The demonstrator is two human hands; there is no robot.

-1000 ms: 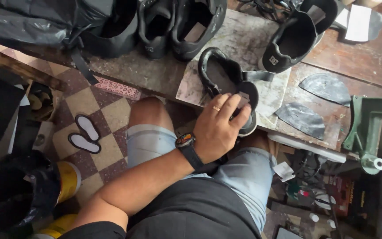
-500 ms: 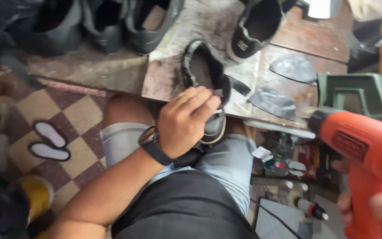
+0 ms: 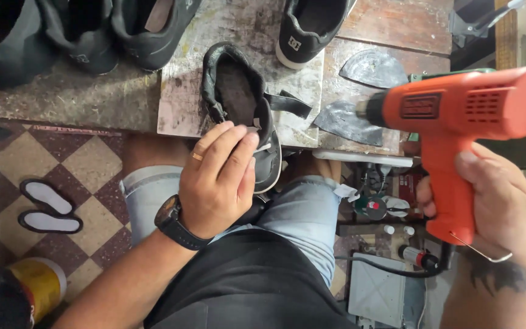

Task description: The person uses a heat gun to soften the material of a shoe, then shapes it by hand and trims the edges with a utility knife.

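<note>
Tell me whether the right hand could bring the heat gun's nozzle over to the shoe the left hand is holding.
Probably yes. The right hand holds the heat gun with its nozzle toward the shoe, and only open bench lies between; the left hand grips the near end.

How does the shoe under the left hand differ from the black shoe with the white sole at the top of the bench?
The held shoe looks worn and opened, with a loose strap; the white-soled shoe looks intact. The left hand touches the held shoe, while the white-soled shoe lies untouched. Both are dark and lie opening upward.
</note>
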